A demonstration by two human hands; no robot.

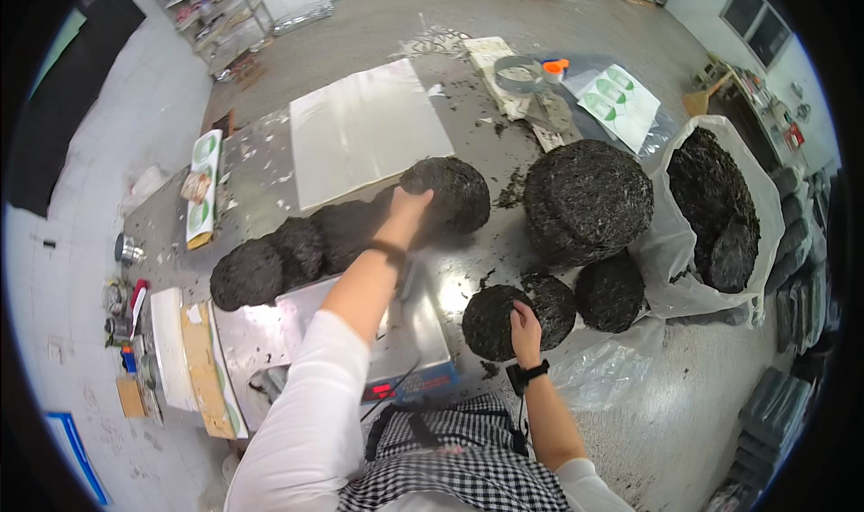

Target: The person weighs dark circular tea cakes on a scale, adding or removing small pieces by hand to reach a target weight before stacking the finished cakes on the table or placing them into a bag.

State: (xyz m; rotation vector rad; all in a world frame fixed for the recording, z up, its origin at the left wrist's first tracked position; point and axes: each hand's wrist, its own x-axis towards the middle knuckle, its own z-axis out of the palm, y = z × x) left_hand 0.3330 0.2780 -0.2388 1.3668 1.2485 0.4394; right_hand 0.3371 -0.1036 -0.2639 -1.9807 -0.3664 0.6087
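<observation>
My left hand (410, 205) reaches forward and grips the left edge of a thick, round, dark cake (455, 191) that looks like dried seaweed. Its fingers are partly hidden and the area below is blurred. Closer to my body, my right hand (525, 330) pinches the edge of a thinner round cake (491, 323), which overlaps another cake (555, 309). A leaning row of similar cakes (250, 276) extends left from my left hand. Under my left forearm stands a metal-topped weighing scale (412, 330) with a lit red display.
Right of centre rises a tall stack of cakes (587, 198), with a single cake (611, 293) before it. A white sack (709, 296) of dark cakes stands at the right. White sheets (368, 131) lie at the back, near a metal ring (518, 75) and printed labels (619, 100).
</observation>
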